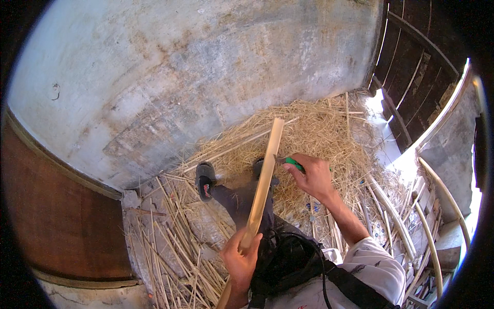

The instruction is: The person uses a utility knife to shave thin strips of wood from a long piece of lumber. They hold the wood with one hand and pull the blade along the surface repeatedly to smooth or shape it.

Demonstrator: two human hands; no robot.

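A long, pale split bamboo strip (266, 175) slants up and away in front of my body. My left hand (241, 260) is wrapped round its lower part, and the tail end runs on below the wrist. To the right of the strip, my right hand (313, 177) is closed on a green-handled knife (294, 164). The knife's short dark blade lies against or very close to the strip's right edge, in its upper half; contact is hard to make out.
Straw-like shavings (319, 123) cover the floor by the stained wall (206, 67). Several thin bamboo sticks (175, 247) lie at the lower left, with thicker poles (393, 219) at the right. My shoe (205, 180) stands among them. A brown panel (62, 211) is at the left, a dark wooden door (417, 62) at the far right.
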